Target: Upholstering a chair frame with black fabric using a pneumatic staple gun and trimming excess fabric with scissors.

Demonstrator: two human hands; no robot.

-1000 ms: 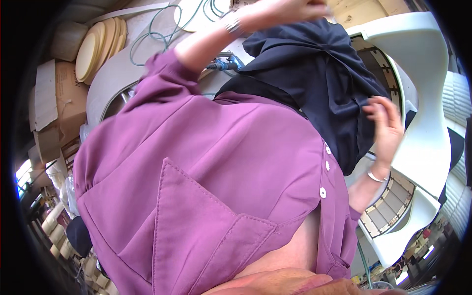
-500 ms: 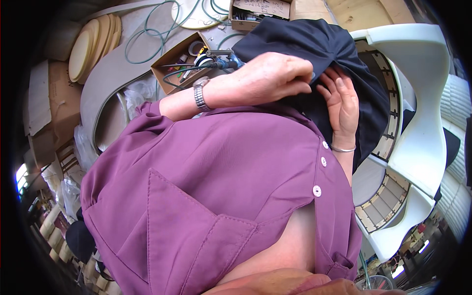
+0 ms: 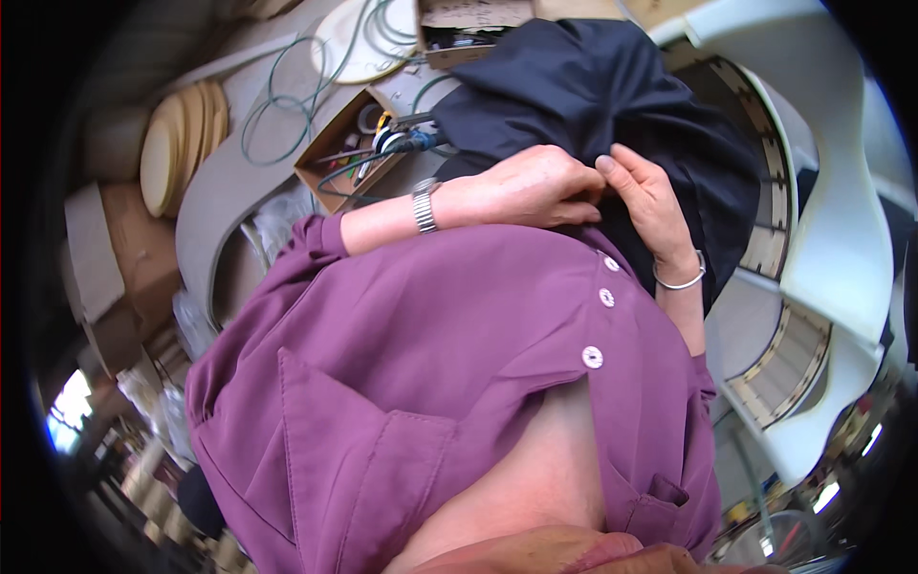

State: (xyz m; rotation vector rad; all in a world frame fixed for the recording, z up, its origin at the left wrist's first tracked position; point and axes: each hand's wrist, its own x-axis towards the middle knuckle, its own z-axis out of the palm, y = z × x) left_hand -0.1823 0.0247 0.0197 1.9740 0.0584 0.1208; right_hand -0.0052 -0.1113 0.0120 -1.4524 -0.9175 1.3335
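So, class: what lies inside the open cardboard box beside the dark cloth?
The cardboard box holds tangled cables, green, black and yellow, and a roll of tape. Whatever lies beneath the cables is covered. The dark cloth hides the surface beside it.
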